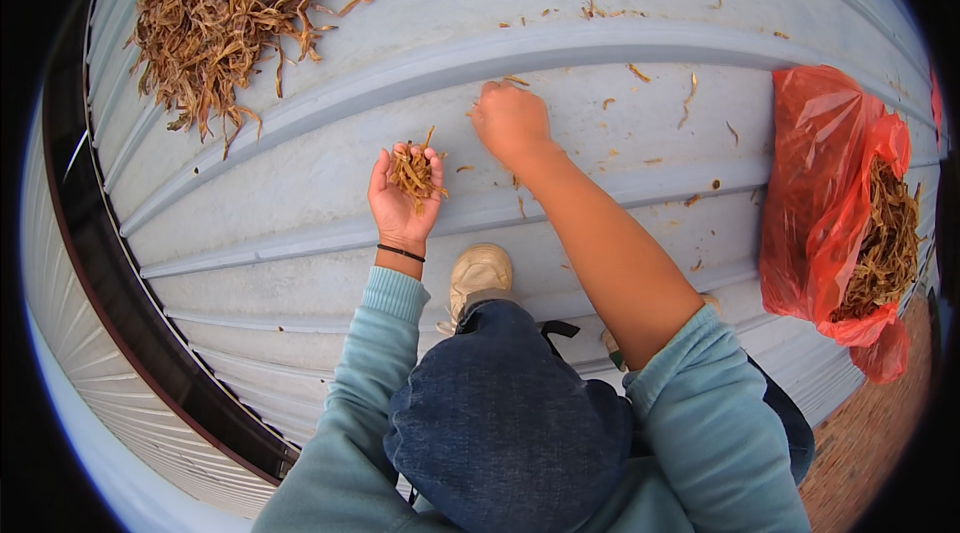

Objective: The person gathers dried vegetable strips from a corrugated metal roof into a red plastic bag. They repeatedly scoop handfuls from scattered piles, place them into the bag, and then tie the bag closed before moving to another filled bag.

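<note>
In my left hand [405,199], palm up and fingers curled, lies a small heap of dried brown plant strips [414,171]. A dark band circles that wrist. To the right and slightly farther off, my right hand [514,120] is low over the pale metal roof sheet [330,188], its fingers bent inward and slightly blurred. A tiny yellowish bit shows by its fingertips, but whether they grip it is hidden. One loose strip [516,81] lies just beyond the knuckles. More scraps, such as a thin curved strip [688,102], are scattered to the right.
A large pile of dried strips [225,15] lies at the far left. At right, a red plastic bag [810,195] lies open with dried strips [881,248] inside. Raised ribs [600,38] cross the roof. A dark gap [112,255] borders it at left. My shoe [480,274] rests below my hands.
</note>
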Motion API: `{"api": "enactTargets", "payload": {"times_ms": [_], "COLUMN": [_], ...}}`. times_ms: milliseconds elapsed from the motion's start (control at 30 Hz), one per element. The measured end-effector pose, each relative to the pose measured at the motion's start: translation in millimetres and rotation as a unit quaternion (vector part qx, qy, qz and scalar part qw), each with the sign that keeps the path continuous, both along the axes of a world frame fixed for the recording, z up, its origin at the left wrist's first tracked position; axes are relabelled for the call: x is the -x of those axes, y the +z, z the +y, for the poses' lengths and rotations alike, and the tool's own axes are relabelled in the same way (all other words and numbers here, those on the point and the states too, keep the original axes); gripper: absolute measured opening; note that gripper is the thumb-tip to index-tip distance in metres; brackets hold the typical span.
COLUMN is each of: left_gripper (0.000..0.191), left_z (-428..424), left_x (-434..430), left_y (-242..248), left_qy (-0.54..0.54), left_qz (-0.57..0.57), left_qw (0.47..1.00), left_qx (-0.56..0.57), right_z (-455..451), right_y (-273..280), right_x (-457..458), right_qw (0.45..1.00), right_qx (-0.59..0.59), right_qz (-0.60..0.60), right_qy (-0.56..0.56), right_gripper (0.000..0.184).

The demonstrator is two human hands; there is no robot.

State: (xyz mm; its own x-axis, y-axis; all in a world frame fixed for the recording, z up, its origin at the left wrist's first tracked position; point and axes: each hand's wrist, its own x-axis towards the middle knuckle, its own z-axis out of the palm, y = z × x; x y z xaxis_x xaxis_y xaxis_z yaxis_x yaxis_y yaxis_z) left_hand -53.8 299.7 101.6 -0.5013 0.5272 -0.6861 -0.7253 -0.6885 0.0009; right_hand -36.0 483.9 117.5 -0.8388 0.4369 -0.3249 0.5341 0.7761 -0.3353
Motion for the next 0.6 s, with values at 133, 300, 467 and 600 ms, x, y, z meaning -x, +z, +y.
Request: {"api": "enactTargets", "payload": {"times_ms": [133, 300, 467, 600], "left_gripper": [0.021, 0.021, 0.02, 0.019], "left_z": [-1.9, 1.7, 8.8, 15.7], "left_x": [0.0, -2.6, -6.4, -16.8], "left_y": [0.0, -0.3, -1.2, 0.1], "left_qy": [0.005, 0.002, -0.015, -0.064], "left_qz": [-0.002, -0.01, -0.005, 0.021], "left_qw": [1.0, 1.0, 1.0, 0.998], "left_qx": [0.011, 0.016, 0.022, -0.012], "right_z": [9.6, 1.3, -7.9, -23.4], "right_y": [4.3, -4.7, 5.4, 37.3], "right_x": [-23.9, -50.7, -49.3, -56.8], "right_qw": [0.996, 0.985, 0.991, 0.971], "right_qx": [0.062, -0.036, -0.038, 0.223], "right_qz": [0.038, 0.018, -0.007, 0.081], "right_qy": [0.05, 0.168, 0.125, -0.041], "right_gripper": [0.013, 0.013, 0.017, 0.022]}}
